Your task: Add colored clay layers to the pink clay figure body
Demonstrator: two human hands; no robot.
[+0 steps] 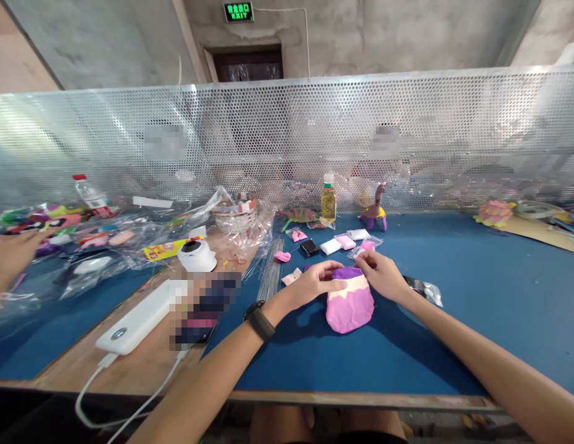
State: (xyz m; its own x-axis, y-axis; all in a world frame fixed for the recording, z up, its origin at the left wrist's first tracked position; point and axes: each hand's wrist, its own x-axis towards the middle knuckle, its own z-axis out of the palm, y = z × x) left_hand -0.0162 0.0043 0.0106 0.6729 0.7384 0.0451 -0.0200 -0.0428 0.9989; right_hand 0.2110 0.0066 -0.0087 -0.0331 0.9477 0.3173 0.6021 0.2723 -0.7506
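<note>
A lump of modelling clay [350, 303], pink with a cream band and a purple top, stands on the blue table [476, 296] in front of me. My left hand [315, 282] grips its upper left side, thumb against the cream band. My right hand [383, 273] pinches the purple top from the right. A black band is on my left wrist.
Small clay packets [345, 242], a black block [309, 247] and pink scraps lie behind the lump. A yellow bottle [328, 198] and a clay figure [376, 211] stand by the perforated metal screen [407, 135]. A white power bank [139, 317], wire rods [270, 277] and plastic bags lie left. Another person's hand [12, 256] is at far left.
</note>
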